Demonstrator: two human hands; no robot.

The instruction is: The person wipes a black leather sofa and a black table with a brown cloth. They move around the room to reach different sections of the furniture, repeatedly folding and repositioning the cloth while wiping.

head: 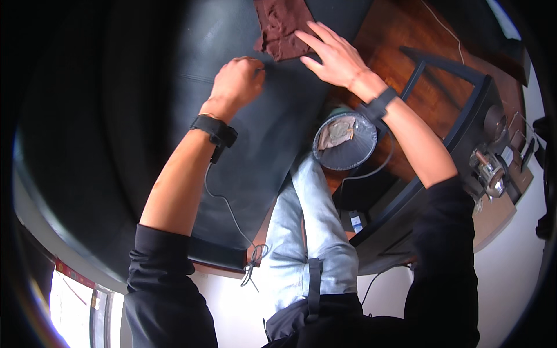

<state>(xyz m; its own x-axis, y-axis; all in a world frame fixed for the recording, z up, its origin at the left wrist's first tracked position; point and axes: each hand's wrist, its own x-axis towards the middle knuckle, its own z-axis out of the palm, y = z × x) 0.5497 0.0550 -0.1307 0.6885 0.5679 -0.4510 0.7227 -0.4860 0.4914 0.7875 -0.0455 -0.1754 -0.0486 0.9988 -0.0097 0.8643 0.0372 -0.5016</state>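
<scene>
A crumpled dark red cloth (285,30) lies on a black leather seat (252,130) at the top of the view. My right hand (333,54) is spread at the cloth's right edge, its fingertips over or close to that edge; whether they touch it I cannot tell. Below and left of the cloth, my left hand (240,80) hovers over the seat with its fingers curled. Its palm side is hidden, so I cannot tell whether anything is in it. Black straps with cables circle both wrists.
A lined waste bin (346,141) with crumpled paper inside stands on the wooden floor beside my leg. To the right is a black-framed table (461,117) with a metal and glass vessel (489,172) near its edge. A loose cable (228,204) runs down across the seat.
</scene>
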